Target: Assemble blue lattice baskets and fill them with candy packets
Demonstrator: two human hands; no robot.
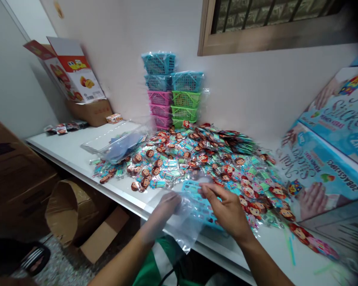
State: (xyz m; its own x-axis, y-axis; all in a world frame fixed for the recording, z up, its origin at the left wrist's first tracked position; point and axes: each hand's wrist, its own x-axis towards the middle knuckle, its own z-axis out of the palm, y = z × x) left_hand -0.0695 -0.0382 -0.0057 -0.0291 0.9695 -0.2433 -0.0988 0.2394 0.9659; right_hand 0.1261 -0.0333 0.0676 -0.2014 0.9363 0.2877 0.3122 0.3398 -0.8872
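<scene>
A clear plastic bag (186, 230) hangs from my left hand (167, 206), whose fingers are closed on it and slightly blurred. Just right of it, a light blue plastic basket (201, 206) with a perforated wall lies at the table's front edge, partly behind the bag. My right hand (226, 206) is closed at the basket's upper rim, thumb and forefinger pinched together. Behind both hands spreads a heap of small sachets (173, 159) printed with cartoon doll figures. My right hand hides part of the basket.
Wrapped baskets in blue (158, 63), pink (159, 98) and green (185, 99) are stacked against the wall. A clear plastic tray (92, 147) stands left of the sachets. Large printed cartons (325, 159) border the right side. An open cardboard box (68, 206) sits on the floor at left.
</scene>
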